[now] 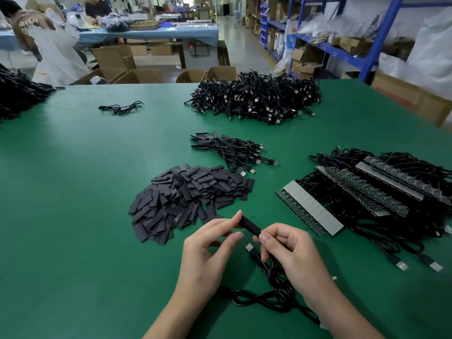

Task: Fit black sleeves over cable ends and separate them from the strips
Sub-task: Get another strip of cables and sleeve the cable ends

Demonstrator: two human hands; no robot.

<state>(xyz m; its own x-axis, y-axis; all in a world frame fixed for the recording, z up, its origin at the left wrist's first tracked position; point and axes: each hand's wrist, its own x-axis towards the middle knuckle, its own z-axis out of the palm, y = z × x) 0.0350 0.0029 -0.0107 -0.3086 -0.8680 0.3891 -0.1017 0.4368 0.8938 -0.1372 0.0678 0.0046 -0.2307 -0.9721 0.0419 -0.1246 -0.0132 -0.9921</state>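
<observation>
Cable: a black cable point(276, 289) lies coiled on the green table point(73, 192) by the near edge, running up under the right hand. Its USB plug point(250, 247) shows between the two hands.
Right hand: the right hand point(291, 253) has curled fingers, with thumb and forefinger pinching the right end of the black sleeve.
Left hand: the left hand point(210, 250) pinches the sleeve's other end between thumb and forefinger.
Black sleeve: the black sleeve point(249, 226) is held tilted, clear of the surface, between both hands above the middle of the near edge.
Loose sleeves: a pile of flat sleeves point(188, 196) sits at the middle of the surface, just beyond the left hand.
Strips: strips of small circuit boards point(310, 211) rest on tangled black cables toward the right edge.
Bundle: a small bundle of cables point(234, 150) lies beyond the pile.
Large heap: a big heap of cables point(256, 99) sits at the far edge.
Stray cable: a lone cable point(121, 108) lies toward the far left corner.
Left heap: another dark heap point(17, 96) overlaps the left edge.
</observation>
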